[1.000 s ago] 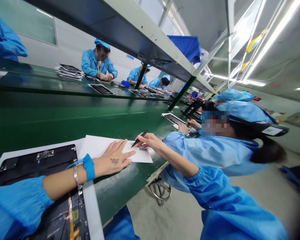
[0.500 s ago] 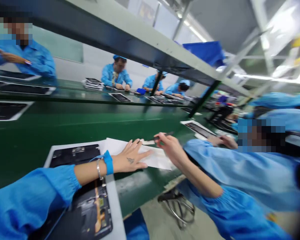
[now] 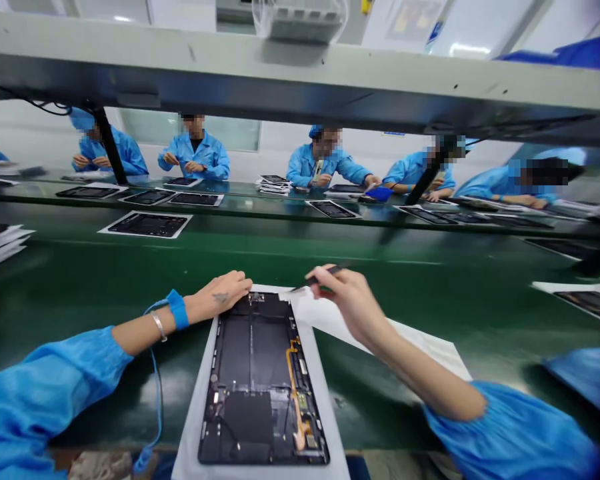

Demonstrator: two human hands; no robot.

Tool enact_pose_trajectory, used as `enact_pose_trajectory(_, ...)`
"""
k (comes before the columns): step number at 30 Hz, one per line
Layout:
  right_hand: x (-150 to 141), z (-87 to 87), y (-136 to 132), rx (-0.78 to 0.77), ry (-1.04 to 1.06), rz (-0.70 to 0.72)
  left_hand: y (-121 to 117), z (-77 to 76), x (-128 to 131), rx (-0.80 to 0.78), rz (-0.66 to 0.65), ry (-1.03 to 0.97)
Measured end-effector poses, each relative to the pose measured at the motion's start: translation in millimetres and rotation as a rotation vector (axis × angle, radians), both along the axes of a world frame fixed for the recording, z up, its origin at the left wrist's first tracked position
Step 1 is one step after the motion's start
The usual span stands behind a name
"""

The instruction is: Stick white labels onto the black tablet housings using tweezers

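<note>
An opened tablet (image 3: 250, 360), its dark inside and an orange flex cable showing, lies on a white sheet (image 3: 190, 440) in front of me. At its far left corner rests my left hand (image 3: 225, 293), fingers bent together over the edge. A blue wrist strap (image 3: 179, 309) with a cord is on that wrist. My right hand (image 3: 347, 297) is closed around dark tweezers (image 3: 333, 271), just beyond the far right corner. Their tip is at a small white strip (image 3: 291, 294) by the tablet's far edge. Another white paper (image 3: 425, 343) lies partly under my right forearm.
A shelf (image 3: 300, 80) on dark posts crosses above the green table (image 3: 220, 257). More tablets on sheets, such as one tablet (image 3: 147, 225) at the left, lie further back. Several people in blue work along the far side. A stack of sheets (image 3: 3, 247) stands at the left edge.
The view has swung left, bringing the whole tablet into sight. My left hand has gone from lying spread on the white paper to the tablet's corner. The tweezers and strip are now over the tablet's far edge.
</note>
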State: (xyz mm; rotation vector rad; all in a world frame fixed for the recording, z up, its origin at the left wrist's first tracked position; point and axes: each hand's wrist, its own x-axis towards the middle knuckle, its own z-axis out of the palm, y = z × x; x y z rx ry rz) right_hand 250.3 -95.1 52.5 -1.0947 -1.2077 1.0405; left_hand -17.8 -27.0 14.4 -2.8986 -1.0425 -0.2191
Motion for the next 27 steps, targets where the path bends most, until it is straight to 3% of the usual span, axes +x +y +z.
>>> enact_pose_trajectory(4,-24,-21.8,28,-0.033,-0.015,-0.027,-3,-7.1,8,0.014,-0.003,-0.039)
enact_pose_trajectory(10,-15,-46.1,33,-0.118,0.024,-0.058,1,-21.3,8,-0.05,-0.186,-0.19)
enact_pose_trajectory(27,-10,-46.2,24,-0.164,0.05,-0.011,-8,-15.3,11,-0.066,-0.183,-0.248)
